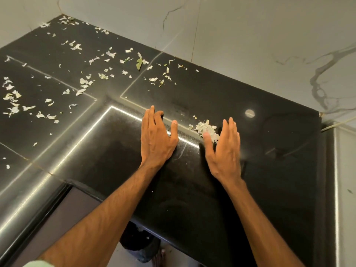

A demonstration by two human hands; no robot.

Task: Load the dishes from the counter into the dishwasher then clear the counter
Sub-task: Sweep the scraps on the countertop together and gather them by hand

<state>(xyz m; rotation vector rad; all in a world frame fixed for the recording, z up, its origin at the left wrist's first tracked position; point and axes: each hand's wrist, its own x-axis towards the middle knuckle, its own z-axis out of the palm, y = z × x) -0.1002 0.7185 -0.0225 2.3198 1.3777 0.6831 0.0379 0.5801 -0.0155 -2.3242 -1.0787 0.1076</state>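
Note:
A black stone counter (250, 180) fills the view. Pale vegetable scraps (84, 83) lie scattered over its left and far parts, with a green leaf (139, 63) among them. A small heap of scraps (207, 130) sits in the middle. My right hand (224, 149) lies flat on the counter with straight fingers, its thumb and palm edge touching that heap. My left hand (156, 137) rests flat on the counter to the left of the heap, fingers spread, apart from it. No dishes are in view.
Marble-patterned walls (250, 45) bound the counter at the back and right. A dark bin (138, 241) stands on the floor below the counter's front edge. A bright light strip reflects across the counter surface by my left hand.

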